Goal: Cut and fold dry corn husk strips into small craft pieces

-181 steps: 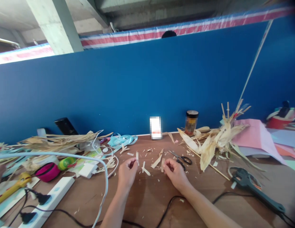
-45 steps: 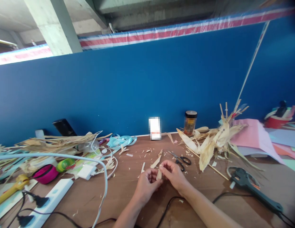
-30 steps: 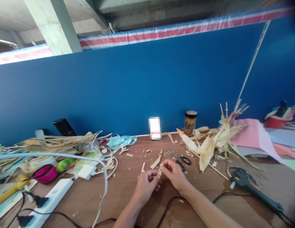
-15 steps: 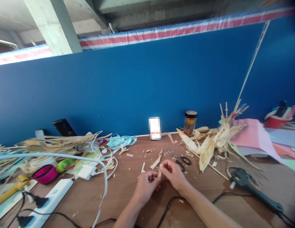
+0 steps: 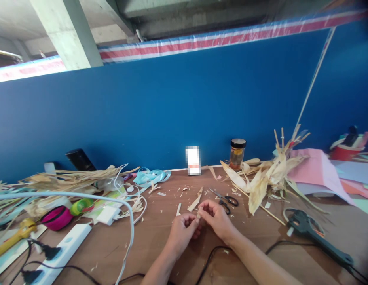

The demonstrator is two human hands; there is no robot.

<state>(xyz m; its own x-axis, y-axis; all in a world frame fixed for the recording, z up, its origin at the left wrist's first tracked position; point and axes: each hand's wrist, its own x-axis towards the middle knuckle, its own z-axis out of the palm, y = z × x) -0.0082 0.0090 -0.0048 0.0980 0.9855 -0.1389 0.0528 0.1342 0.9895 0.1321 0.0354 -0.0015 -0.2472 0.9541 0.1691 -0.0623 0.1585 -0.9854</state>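
Over the middle of the brown table, my left hand (image 5: 184, 230) and my right hand (image 5: 215, 217) meet, both pinching a small pale strip of dried corn husk (image 5: 198, 213). Its lower end sits between my left thumb and fingers, while my right fingertips grip the upper end. Most of the strip is covered by the fingers. Just beyond them lies a loose husk piece (image 5: 196, 200), with a short white stick (image 5: 178, 209) to its left. Black-handled scissors (image 5: 227, 200) rest close behind my right hand.
A dark glue gun (image 5: 319, 235) and its cord lie at right, near a heap of dried husks (image 5: 265, 176). A lidded jar (image 5: 237, 154) stands against the blue partition (image 5: 172, 103). At left are a white power strip (image 5: 63, 249), cables and a pink pouch (image 5: 57, 217).
My fingers have shifted slightly on the husk strip, and less of it shows between them. The hands stay in nearly the same place; the surroundings look unchanged.
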